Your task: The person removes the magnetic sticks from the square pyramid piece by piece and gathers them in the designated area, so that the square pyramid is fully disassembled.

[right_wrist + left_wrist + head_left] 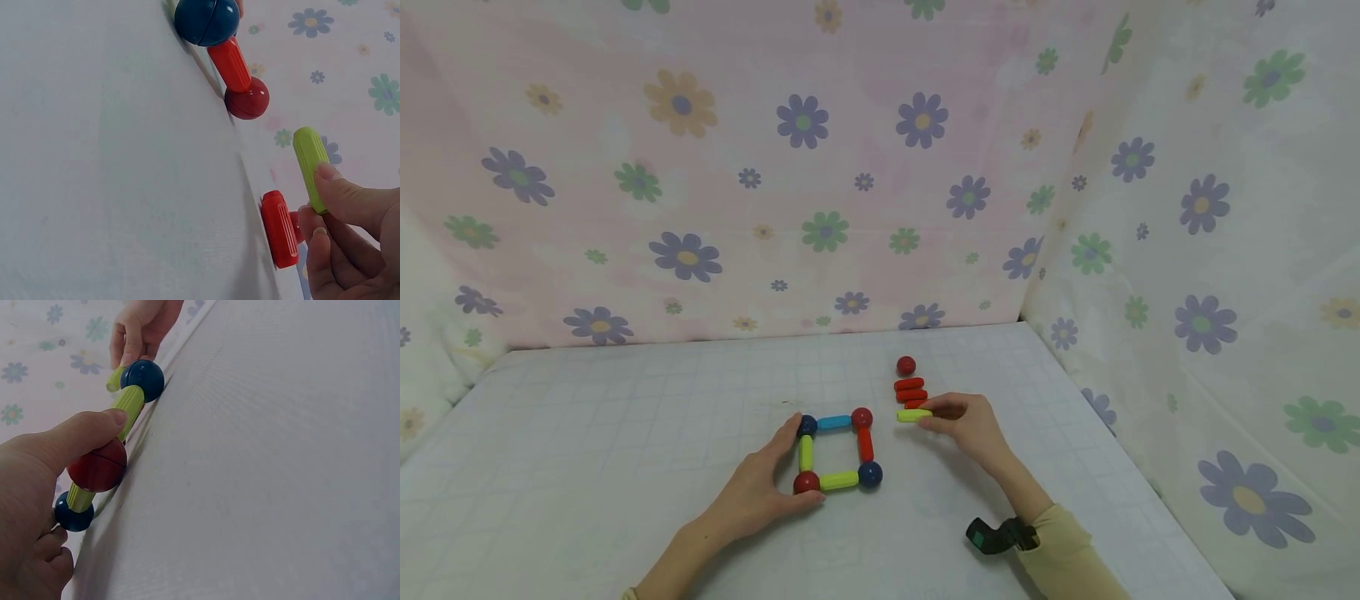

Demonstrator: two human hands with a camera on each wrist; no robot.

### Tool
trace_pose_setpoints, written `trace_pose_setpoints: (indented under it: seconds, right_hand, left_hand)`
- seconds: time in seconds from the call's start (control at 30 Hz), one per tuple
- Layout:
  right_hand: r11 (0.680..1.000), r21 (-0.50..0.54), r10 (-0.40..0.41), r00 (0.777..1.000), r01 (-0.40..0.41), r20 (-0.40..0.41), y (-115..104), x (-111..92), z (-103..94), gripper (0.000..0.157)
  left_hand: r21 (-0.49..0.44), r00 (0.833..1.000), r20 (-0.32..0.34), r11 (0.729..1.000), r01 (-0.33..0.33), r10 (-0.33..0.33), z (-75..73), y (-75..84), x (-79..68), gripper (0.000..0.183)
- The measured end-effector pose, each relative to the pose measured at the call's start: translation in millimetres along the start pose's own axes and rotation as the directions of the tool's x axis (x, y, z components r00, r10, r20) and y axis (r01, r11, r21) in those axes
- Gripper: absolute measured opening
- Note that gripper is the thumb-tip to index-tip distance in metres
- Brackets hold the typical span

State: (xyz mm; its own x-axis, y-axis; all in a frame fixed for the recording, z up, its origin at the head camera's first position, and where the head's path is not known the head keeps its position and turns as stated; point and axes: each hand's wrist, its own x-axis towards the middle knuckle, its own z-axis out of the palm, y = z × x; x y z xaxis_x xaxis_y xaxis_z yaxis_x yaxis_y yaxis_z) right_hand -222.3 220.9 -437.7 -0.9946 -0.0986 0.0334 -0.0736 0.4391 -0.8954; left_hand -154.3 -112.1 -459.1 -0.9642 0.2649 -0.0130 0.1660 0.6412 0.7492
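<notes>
A square of magnetic rods and balls lies on the table. Its sides are a blue rod, a red rod and two yellow-green rods; red and dark blue balls form the corners. My left hand holds its left side, thumb at the near red ball and a fingertip by the far dark blue ball. Right of the square, my right hand pinches a loose yellow-green magnetic rod between thumb and fingers, raised off the table in the right wrist view.
Beyond my right hand several loose red rods lie in a row, the nearest partly hidden by the fingers. A single red ball sits behind them. Flower-patterned curtains rise at the back and sides of the white table.
</notes>
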Motion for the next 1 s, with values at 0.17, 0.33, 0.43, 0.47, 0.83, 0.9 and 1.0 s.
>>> trace_pose_setpoints:
  seconds: [0.17, 0.33, 0.43, 0.47, 0.83, 0.9, 1.0]
  right_hand:
    - [0.999, -0.034, -0.013, 1.000, 0.012, -0.020, 6, 2, -3.0, 0.024]
    - [0.997, -0.075, -0.011, 0.999, 0.008, -0.037, 11, 4, -3.1, 0.020]
    - [0.994, -0.105, -0.010, 0.998, 0.003, -0.057, 14, 5, -2.3, 0.018]
    - [0.993, -0.115, -0.010, 0.998, 0.002, -0.065, 15, 6, -2.0, 0.018]
    - [0.986, -0.168, -0.020, 0.993, 0.000, -0.117, 21, 7, 0.6, 0.018]
    - [0.984, -0.176, -0.022, 0.993, 0.001, -0.117, 22, 7, 0.9, 0.017]
    - [0.984, -0.181, -0.023, 0.993, 0.002, -0.117, 23, 7, 1.1, 0.018]
  left_hand:
    - [0.005, 1.000, -0.002, 1.000, 0.001, -0.001, 0.0, 0.8, -0.5, 0.111]
    - [0.009, 1.000, -0.003, 1.000, 0.000, 0.000, 0.0, 0.9, -0.5, 0.111]
    - [0.011, 1.000, -0.002, 1.000, 0.001, -0.001, -0.1, 0.8, -0.6, 0.111]
    - [0.011, 1.000, -0.001, 1.000, 0.001, -0.001, -0.1, 0.7, -0.6, 0.111]
    - [0.016, 1.000, -0.003, 1.000, -0.003, 0.003, 0.1, 0.0, -0.6, 0.111]
    - [0.018, 1.000, -0.003, 1.000, -0.003, 0.004, 0.3, -0.4, -0.4, 0.111]
    - [0.019, 1.000, -0.003, 1.000, -0.003, 0.003, 0.6, -0.8, 0.0, 0.111]
